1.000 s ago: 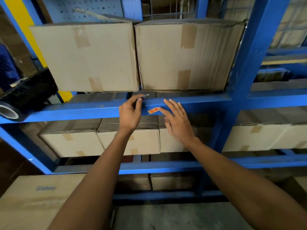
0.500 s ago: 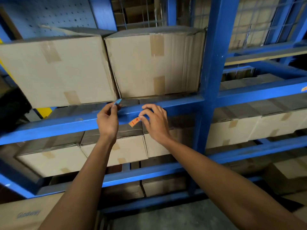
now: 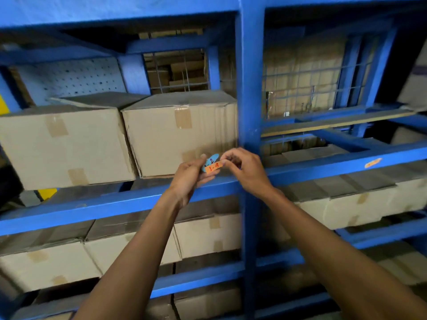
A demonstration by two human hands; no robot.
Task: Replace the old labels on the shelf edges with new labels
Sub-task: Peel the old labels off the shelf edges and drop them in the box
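Both hands meet in front of the blue shelf beam [image 3: 111, 207], just left of the upright post. My left hand [image 3: 189, 179] holds a blue label [image 3: 212, 160] between thumb and fingers. An orange label marked "1-4" [image 3: 214, 167] lies across my left fingertips, and my right hand [image 3: 242, 167] pinches its right end. Both labels are off the shelf edge. Another orange label [image 3: 372, 163] is stuck on the beam of the bay to the right.
Two taped cardboard boxes [image 3: 69, 146] [image 3: 182, 132] stand on the shelf behind my hands. More boxes [image 3: 129, 250] fill the lower shelves. A thick blue upright post [image 3: 250, 88] rises right beside my right hand. Wire mesh backs the upper bays.
The orange label has come off the beam and is now held up with the blue one between both hands. The view has swung up and to the right.
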